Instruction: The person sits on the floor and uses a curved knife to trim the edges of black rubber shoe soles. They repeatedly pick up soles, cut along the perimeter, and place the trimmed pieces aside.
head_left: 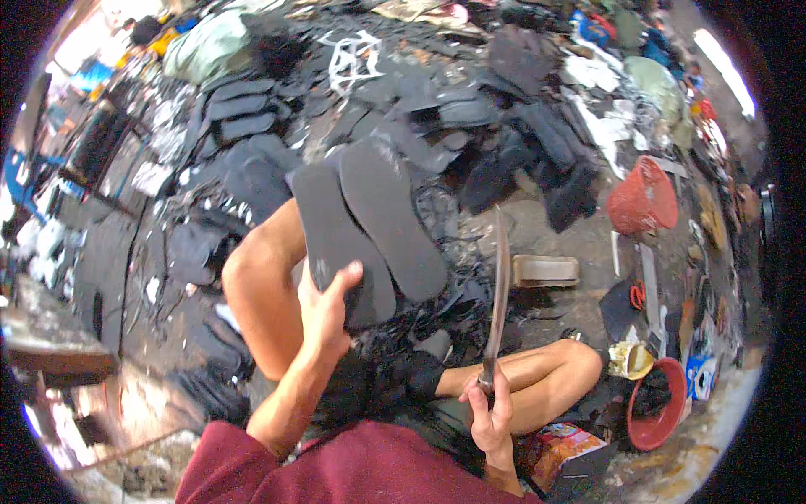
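Head view: the left hand (326,309) is clamped on the heel end of two flat black rubber sandal soles (365,239), held side by side above the raised left knee (252,277). The right hand (491,412) is closed around the handle of a long, narrow-bladed knife (499,294), blade upright just right of the soles. Behind, what seems a heap of dark cut soles (403,109) covers the floor, with a red mesh basket (642,197) and a red plastic bowl (655,407) at right.

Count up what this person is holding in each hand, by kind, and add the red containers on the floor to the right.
Black flat soles in the left hand: 2
Long-bladed knife in the right hand: 1
Red mesh basket: 1
Red bowl: 1
Total: 5
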The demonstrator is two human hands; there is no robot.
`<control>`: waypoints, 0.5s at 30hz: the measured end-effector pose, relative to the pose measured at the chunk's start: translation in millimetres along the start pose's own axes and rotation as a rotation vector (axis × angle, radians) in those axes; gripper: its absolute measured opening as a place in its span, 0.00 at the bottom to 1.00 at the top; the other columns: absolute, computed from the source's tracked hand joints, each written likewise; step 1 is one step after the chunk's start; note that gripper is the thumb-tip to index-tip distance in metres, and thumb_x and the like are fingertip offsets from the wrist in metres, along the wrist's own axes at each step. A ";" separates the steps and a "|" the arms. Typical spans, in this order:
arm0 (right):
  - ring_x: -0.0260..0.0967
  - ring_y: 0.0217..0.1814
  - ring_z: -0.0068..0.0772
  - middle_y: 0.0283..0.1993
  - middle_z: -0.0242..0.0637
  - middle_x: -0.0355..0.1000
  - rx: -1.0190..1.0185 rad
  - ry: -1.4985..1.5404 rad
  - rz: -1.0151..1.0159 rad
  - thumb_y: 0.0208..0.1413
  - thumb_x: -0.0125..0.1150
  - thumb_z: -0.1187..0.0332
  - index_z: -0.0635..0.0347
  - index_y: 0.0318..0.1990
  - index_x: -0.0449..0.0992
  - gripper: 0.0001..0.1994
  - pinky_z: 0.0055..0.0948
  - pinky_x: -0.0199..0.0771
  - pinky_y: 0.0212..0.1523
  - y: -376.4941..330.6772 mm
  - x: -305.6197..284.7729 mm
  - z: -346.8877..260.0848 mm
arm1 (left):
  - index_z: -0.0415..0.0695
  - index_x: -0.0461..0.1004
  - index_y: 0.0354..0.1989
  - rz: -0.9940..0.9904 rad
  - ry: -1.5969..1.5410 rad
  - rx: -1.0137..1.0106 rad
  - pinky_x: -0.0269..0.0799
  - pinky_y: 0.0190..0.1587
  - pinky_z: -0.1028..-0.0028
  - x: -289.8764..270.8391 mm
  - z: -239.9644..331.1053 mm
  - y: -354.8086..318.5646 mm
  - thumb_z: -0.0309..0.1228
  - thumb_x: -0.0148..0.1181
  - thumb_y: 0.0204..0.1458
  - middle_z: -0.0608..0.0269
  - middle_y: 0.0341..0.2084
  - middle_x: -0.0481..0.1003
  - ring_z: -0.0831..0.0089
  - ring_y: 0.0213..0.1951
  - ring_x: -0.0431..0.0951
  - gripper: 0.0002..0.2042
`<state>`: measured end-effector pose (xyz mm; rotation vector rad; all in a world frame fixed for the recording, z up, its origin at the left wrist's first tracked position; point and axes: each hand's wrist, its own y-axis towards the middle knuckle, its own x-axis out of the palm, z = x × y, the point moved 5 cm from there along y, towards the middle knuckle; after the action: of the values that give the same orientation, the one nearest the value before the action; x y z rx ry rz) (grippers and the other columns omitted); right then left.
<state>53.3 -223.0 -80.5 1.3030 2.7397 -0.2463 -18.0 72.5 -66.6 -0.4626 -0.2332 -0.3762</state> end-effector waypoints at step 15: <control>0.73 0.38 0.53 0.39 0.49 0.74 -0.133 -0.353 -0.212 0.59 0.55 0.77 0.61 0.57 0.74 0.18 0.42 0.73 0.39 -21.2 24.5 9.9 | 0.39 0.69 0.56 0.131 -0.024 -0.041 0.77 0.47 0.70 -31.7 17.2 -27.1 0.30 0.70 0.53 0.60 0.45 0.77 0.72 0.45 0.78 0.24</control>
<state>21.6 -219.4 -91.8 0.8430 2.5372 -0.2748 -59.9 67.7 -50.6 -0.5205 -0.2172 -0.2480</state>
